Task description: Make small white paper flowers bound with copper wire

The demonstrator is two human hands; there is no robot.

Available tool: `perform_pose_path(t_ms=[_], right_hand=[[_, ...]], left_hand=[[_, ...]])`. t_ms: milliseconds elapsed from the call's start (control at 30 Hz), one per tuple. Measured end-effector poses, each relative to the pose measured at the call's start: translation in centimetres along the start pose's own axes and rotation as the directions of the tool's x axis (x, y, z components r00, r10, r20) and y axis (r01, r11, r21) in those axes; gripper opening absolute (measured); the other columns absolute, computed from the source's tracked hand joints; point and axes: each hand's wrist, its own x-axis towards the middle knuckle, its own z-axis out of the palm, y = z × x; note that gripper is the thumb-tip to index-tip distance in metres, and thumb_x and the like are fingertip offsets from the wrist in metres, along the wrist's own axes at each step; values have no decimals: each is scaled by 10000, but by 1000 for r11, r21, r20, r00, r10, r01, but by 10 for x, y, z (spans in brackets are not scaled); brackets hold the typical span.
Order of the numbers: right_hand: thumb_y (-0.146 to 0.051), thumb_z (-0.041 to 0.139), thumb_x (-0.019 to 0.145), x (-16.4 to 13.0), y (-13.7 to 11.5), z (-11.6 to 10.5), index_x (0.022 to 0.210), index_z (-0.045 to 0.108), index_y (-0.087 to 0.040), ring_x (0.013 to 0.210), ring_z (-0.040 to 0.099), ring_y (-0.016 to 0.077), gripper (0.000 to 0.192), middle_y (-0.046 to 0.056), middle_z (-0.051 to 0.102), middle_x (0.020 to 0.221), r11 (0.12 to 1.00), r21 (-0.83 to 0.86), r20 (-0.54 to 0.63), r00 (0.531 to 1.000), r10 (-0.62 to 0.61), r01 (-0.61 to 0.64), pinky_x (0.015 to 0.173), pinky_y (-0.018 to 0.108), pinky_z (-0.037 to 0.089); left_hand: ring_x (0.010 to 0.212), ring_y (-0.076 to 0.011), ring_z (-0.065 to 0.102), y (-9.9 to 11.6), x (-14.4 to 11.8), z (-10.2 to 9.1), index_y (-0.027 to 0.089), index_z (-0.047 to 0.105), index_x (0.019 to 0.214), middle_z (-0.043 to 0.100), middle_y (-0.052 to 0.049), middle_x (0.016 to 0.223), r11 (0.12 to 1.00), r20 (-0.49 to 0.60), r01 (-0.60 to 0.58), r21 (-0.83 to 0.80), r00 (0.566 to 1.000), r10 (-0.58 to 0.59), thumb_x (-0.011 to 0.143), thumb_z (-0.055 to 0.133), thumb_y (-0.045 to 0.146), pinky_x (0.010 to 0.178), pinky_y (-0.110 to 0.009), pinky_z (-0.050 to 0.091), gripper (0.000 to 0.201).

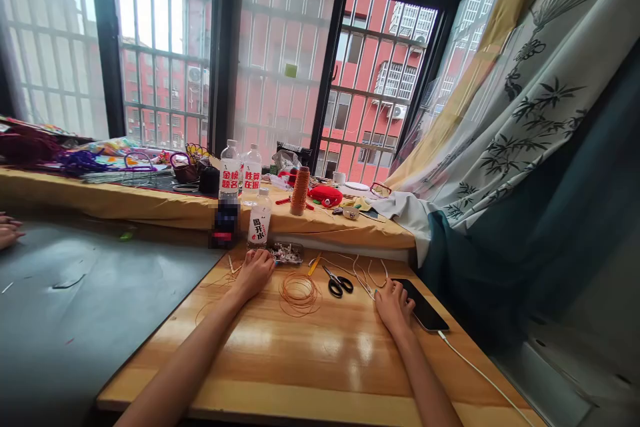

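My left hand [255,271] rests on the wooden table [320,353], fingers curled at a small tray of beads [286,253]; I cannot tell whether it pinches anything. My right hand [393,303] lies palm down beside a black phone [423,303] and touches thin cord strands [357,267]. Between the hands lie a coil of orange cord [299,293] and black-handled scissors [338,282].
Water bottles [229,170] and a small bottle [260,217] stand at the table's far edge by an orange thread spool [300,191] on a yellow-draped ledge [150,203]. Another person's fingers [7,230] reach in at far left. A curtain [525,120] hangs right; a white cable [480,373] leaves the phone.
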Motion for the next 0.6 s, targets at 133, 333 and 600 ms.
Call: perform_pose_path(t_ms=[133,333,600], right_hand=[[-240,393,766,-1,-1,-2,1109,453,-95,959,424,257,377,161,438,1063,1000,0,6,1000,-7,7,781,410,303],[-252,390,767,-2,1,2,1110,451,-98,965,418,262,381,162,439,1059,1000,-5,18,1000,-8,8,777,412,306],[-247,380,773,-2,0,4,1092,465,-104,941,432,258,360,157,454,1048,1000,-16,-13,1000,-20,20,774,408,306]], left_hand=[[878,-200,415,2,2,-1,154,554,751,529,-84,860,999,12,-31,21,999,31,832,326,188,815,-365,244,245],[883,-208,418,5,2,2,151,554,751,528,-91,864,999,42,-44,2,998,44,825,345,191,828,-370,233,225],[896,-204,411,2,1,5,149,552,768,526,-89,880,999,37,-29,-21,999,30,836,327,199,819,-374,239,241]])
